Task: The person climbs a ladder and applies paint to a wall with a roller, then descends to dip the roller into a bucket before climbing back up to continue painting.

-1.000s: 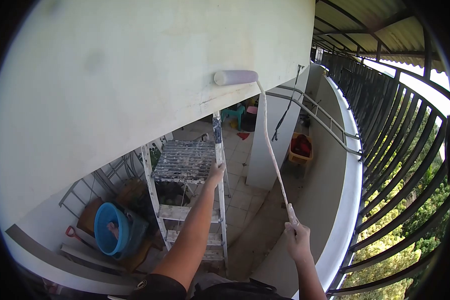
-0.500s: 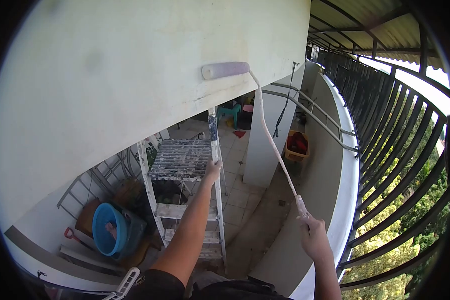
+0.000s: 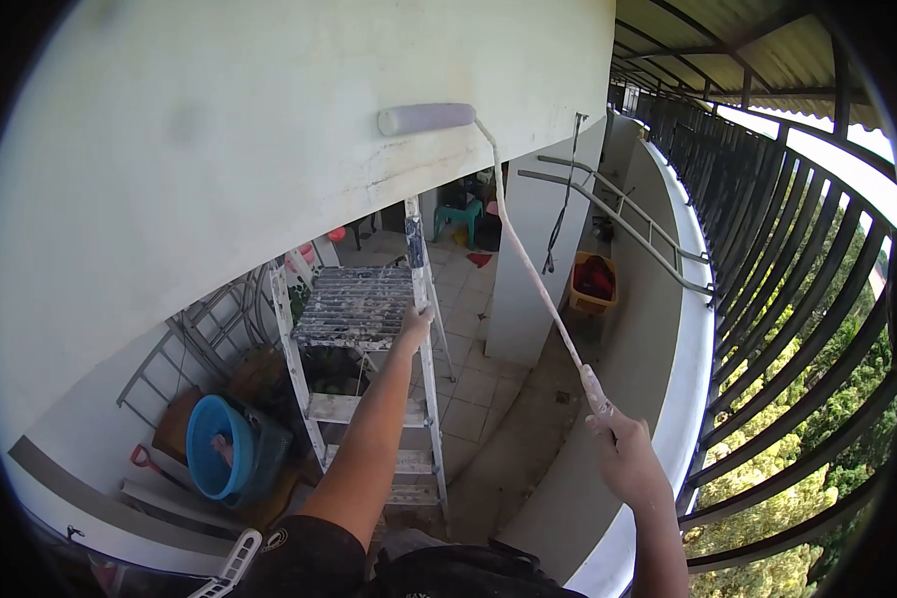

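Observation:
My right hand [image 3: 630,460] is closed around the paint-specked grip of a long-handled paint roller [image 3: 427,119]. The roller's pale lilac sleeve lies against the off-white wall [image 3: 219,179], just above its lower edge, where faint stains and a crack show. With my left hand [image 3: 415,327], I grip the right side rail of a paint-spattered stepladder [image 3: 359,407], beside its slatted top platform. The roller's thin bent rod slants from the sleeve down to my right hand.
Dark curved railings [image 3: 767,399] and a low parapet [image 3: 703,329] run along the right. A blue tub [image 3: 201,483] stands lower left near metal frames. Behind the ladder are a pillar [image 3: 528,299], a yellow crate [image 3: 593,302] and a teal stool [image 3: 456,216].
The roller sleeve has shifted left and slightly up in view, and its rod moved with it. My left hand remains on the ladder rail; the view has shifted slightly.

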Tool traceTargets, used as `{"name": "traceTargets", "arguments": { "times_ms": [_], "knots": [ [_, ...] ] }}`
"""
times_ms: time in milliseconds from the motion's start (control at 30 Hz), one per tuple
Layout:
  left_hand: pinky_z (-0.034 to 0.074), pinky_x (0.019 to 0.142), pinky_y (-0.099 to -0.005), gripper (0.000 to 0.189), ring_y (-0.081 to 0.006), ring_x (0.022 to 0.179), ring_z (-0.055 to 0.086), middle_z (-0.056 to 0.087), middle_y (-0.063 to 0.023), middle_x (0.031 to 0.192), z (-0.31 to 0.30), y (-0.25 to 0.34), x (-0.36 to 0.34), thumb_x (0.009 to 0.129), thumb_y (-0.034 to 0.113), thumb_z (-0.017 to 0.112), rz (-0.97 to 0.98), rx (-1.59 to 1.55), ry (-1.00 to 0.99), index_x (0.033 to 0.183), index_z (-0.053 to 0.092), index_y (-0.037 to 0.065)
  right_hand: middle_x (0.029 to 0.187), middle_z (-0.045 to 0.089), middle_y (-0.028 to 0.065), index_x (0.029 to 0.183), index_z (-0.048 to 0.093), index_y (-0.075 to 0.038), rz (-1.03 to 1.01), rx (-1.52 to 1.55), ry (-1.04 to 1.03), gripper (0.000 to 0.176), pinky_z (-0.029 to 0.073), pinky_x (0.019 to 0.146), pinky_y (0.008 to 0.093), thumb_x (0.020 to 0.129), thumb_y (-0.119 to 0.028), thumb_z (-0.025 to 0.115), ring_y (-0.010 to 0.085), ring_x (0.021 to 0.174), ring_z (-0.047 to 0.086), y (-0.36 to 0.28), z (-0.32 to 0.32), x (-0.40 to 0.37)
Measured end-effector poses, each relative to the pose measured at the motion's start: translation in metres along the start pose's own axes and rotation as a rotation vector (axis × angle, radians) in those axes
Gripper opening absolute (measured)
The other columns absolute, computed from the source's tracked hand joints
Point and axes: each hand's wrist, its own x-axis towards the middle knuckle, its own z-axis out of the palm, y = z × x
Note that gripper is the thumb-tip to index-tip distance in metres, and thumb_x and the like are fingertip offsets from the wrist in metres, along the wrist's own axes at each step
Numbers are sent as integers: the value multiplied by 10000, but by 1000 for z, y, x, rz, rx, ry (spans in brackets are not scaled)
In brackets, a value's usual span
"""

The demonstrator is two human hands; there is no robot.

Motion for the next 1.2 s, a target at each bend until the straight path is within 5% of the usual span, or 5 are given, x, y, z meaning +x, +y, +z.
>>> {"name": "traceTargets", "arguments": {
  "times_ms": [267,367,600,1100,1200],
  "knots": [
    [460,724,-325,324,-192,810,588,619,-100,901,1,-4,5,857,198,561,-4,2,8,1100,540,-15,654,584,263,1036,635,40,4,29,8,198,462,599,402,921,-82,531,369,567,607,-11,-10,6],
    [452,645,-305,305,-157,725,572,615,-65,840,0,6,-2,850,198,564,-41,11,-8,1070,565,-14,597,444,162,1378,449,-89,72,33,-96,468,406,581,313,918,-39,517,167,549,379,-20,-20,7],
    [457,677,-300,368,-158,752,584,634,-80,870,-1,1,-1,845,209,577,-1,44,-1,1117,585,-39,703,613,256,1043,624,50,108,113,-96,202,457,612,376,898,-57,530,353,616,626,5,-1,-30],
    [470,794,-332,359,-228,871,629,663,-138,933,0,-8,-1,855,189,582,59,65,37,1133,588,-38,664,574,240,1216,575,-26,184,24,-158,296,444,594,346,929,-66,515,291,545,540,-24,-15,-23],
    [473,789,-335,372,-225,879,634,673,-151,940,-1,10,-7,857,207,583,54,88,9,1130,602,-44,624,355,11,1436,371,-119,119,35,-230,545,350,546,258,915,-5,479,76,598,326,-18,-14,-40]
  ]
}}
